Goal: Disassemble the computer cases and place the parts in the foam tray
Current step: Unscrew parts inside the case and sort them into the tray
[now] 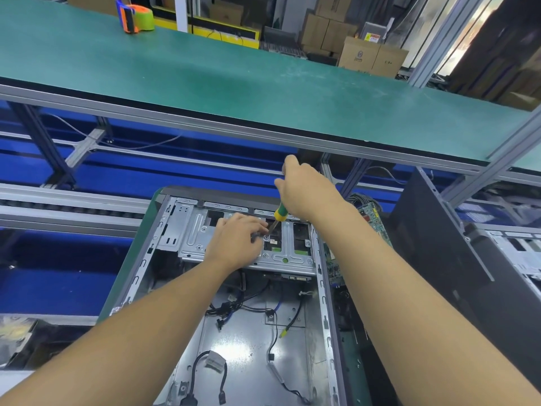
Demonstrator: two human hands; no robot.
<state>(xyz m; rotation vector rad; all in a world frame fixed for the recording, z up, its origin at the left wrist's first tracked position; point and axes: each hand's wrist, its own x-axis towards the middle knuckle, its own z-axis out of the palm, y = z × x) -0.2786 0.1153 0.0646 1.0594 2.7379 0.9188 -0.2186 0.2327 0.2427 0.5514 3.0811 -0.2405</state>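
An open computer case [152, 250] lies flat in front of me, its inside bare metal with loose black cables [231, 306]. A silver drive cage [193, 230] sits across its far end. My right hand [304, 189] grips a screwdriver with a green and yellow handle [280, 213], its tip down on a screw in the cage. My left hand [234, 241] rests on the cage and its fingertips pinch the screwdriver shaft just above the tip. No foam tray is in view.
A green circuit board [377, 227] lies just right of the case. Another dark case [439, 253] stands at the right. A green-topped shelf [234, 77] runs overhead at the back, with an orange and green tape dispenser [136, 17] on it. Blue conveyor rails lie behind.
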